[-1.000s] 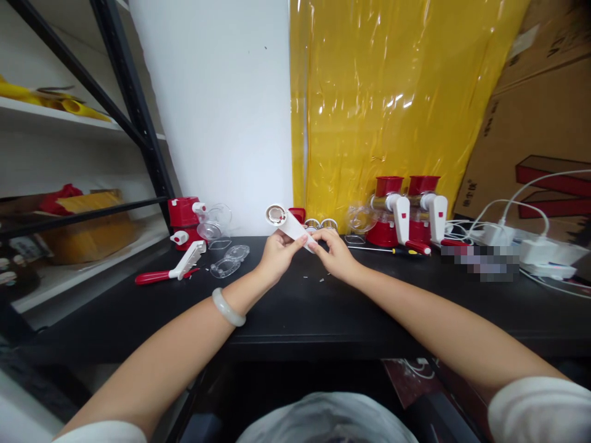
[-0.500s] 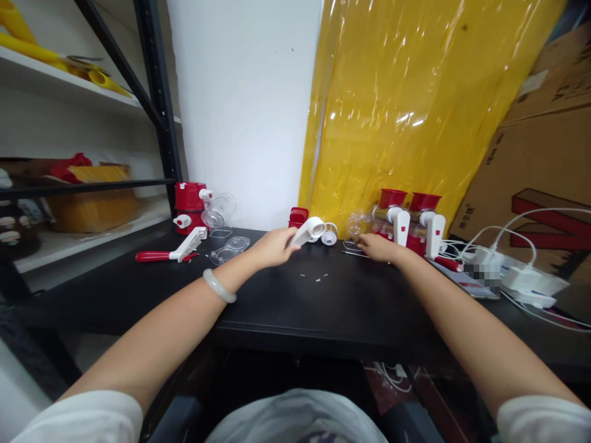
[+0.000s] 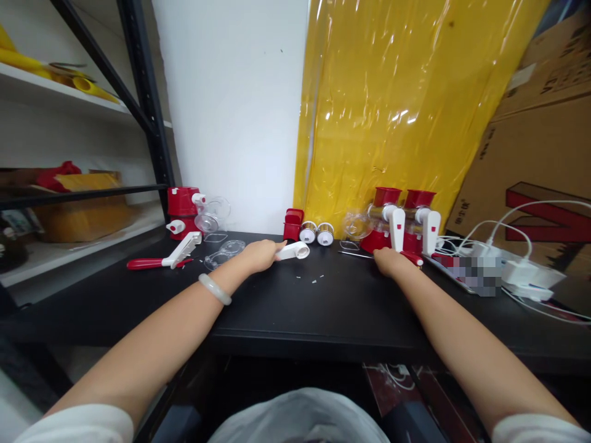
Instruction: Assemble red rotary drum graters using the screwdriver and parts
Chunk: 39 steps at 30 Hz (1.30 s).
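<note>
My left hand is closed on one end of a white crank arm; its round socket end points right, just above the black table. Farther right, my right hand reaches down at the table in front of two red-and-white rotary graters. A thin metal rod runs up to my right fingertips, which are mostly hidden, so what they grip does not show. Two metal drums with white ends stand behind the crank arm, beside a red plastic part.
At left are a red grater body, clear plastic parts and a white crank with a red handle. Small white bits lie mid-table. A tablet and white chargers with cables are at right.
My left hand has lowered the crank arm and shifted it slightly left, uncovering the second drum. My right hand has moved from beside the clear part rightward and down, to the end of the rod.
</note>
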Available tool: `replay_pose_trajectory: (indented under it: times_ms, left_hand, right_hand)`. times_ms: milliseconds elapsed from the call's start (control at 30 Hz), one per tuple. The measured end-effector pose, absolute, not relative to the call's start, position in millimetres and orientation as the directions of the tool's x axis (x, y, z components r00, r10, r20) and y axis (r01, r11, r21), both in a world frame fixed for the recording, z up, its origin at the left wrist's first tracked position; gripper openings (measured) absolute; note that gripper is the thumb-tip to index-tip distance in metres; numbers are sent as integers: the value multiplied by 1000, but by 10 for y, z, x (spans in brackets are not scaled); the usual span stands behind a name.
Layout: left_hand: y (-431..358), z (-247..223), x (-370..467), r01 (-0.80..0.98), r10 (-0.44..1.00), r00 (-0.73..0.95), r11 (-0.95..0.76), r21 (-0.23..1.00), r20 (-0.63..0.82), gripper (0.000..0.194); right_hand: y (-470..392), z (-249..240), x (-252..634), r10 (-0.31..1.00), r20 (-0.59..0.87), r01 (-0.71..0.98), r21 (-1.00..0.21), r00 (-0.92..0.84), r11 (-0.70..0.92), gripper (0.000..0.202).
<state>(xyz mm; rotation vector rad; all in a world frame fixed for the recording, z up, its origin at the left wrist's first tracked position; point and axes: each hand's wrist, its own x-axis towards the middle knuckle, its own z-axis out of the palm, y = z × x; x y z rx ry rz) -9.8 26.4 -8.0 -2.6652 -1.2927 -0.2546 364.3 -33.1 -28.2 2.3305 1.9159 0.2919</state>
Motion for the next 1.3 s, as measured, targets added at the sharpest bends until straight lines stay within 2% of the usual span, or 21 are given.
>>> replay_pose_trajectory:
  times_ms: [267,500,600,667,733,833,933,1100,1300]
  left_hand:
    - [274,-120,-62,769,736,636,-631,-103,231,53]
    - [334,-174,-90,754,725,645,-655,-49,242,52]
    - [219,-132,-27,690,648,656,-723,41,388,49]
    - [95,-83,48,567,540,655,-814,130,529,38]
    - [-26,-41,123,434,478,674,-873,222,564,26]
    - [-134,-20,187,338,449,794,-886,316,409,21]
    - [-135,-43,183,337,434,856,-881,332,281,21]
    - [-61,-97,150,388,476,854,-851,355,209,20]
    - [-48,-120,164,439,508,845,-837,327,164,8]
  right_hand:
    - [-335,-282,3665,968,78,950,192,236,-247,30]
    - [-402,-207,3630,976,37,956,195,216,-220,30]
    - [-422,-178,3586,984,9,962,207,180,-178,29]
    - [-429,-163,3558,989,2,967,211,145,-142,29]
    - [-434,-151,3541,995,11,973,207,102,-102,29]
    - [-431,-141,3545,998,45,981,187,41,-49,28]
    - [-410,-147,3574,996,86,988,153,5,-19,28]
    - [-355,-188,3601,972,217,996,4,-91,92,24]
    - [-327,-226,3535,921,352,966,-130,-167,225,22]
